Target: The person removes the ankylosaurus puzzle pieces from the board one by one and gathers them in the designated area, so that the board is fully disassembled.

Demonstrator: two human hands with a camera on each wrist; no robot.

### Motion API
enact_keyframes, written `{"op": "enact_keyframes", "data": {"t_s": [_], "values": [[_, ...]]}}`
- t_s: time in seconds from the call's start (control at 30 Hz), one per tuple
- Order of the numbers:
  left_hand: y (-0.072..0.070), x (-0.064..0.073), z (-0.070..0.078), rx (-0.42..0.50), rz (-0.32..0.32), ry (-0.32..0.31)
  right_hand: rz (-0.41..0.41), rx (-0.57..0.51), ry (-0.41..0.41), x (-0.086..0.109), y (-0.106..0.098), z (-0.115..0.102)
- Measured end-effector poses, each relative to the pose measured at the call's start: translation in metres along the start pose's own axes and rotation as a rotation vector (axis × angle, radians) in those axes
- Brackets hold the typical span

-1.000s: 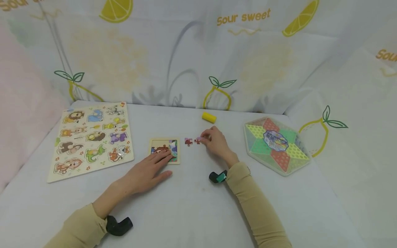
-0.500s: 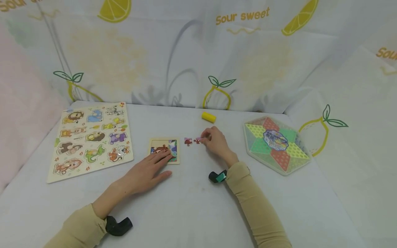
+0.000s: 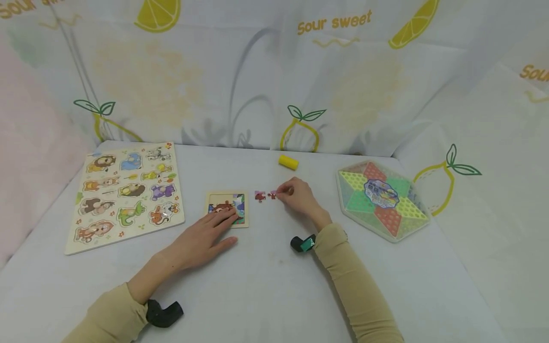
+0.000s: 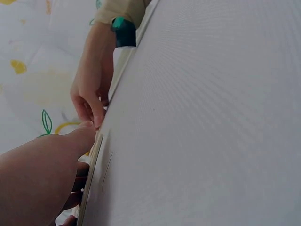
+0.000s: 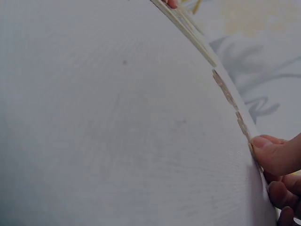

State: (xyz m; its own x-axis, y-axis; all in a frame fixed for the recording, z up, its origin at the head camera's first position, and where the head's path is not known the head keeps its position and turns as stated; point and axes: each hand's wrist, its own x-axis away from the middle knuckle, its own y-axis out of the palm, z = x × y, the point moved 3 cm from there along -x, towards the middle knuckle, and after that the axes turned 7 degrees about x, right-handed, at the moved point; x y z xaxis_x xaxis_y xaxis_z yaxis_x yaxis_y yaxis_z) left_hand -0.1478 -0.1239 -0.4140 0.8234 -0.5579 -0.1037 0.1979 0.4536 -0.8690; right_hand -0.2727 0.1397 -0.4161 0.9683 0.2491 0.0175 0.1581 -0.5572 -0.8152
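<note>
My left hand (image 3: 203,240) lies palm down with its fingers extended over a small wooden jigsaw puzzle (image 3: 246,212), hiding its lower left part. The puzzle shows a brown animal on a blue, purple and green picture inside a pale frame. To its right, a reddish-purple puzzle piece (image 3: 259,196) lies flat on the cloth, with a second piece (image 3: 272,195) beside it. At that row's right end my right hand (image 3: 298,196) pinches a puzzle piece (image 5: 252,153) between thumb and fingers, right at the table surface. Its fingers hide most of this piece.
A large animal peg board (image 3: 128,190) stands on the table at left. A hexagonal board (image 3: 383,200) with coloured triangles lies at right. Behind the pieces is a yellow cylinder (image 3: 289,162). A lemon-print cloth (image 3: 257,71) hangs along the table's back edge.
The right hand and wrist have shifted very slightly, with the fingers still at the end of the row of pieces. The left hand stays on the puzzle.
</note>
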Motion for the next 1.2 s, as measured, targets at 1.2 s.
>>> {"op": "enact_keyframes", "data": {"t_s": [1.2], "values": [[0.002, 0.0, -0.003, 0.026, -0.017, -0.018, 0.121, -0.04, -0.209, -0.009, 0.013, -0.066]]}}
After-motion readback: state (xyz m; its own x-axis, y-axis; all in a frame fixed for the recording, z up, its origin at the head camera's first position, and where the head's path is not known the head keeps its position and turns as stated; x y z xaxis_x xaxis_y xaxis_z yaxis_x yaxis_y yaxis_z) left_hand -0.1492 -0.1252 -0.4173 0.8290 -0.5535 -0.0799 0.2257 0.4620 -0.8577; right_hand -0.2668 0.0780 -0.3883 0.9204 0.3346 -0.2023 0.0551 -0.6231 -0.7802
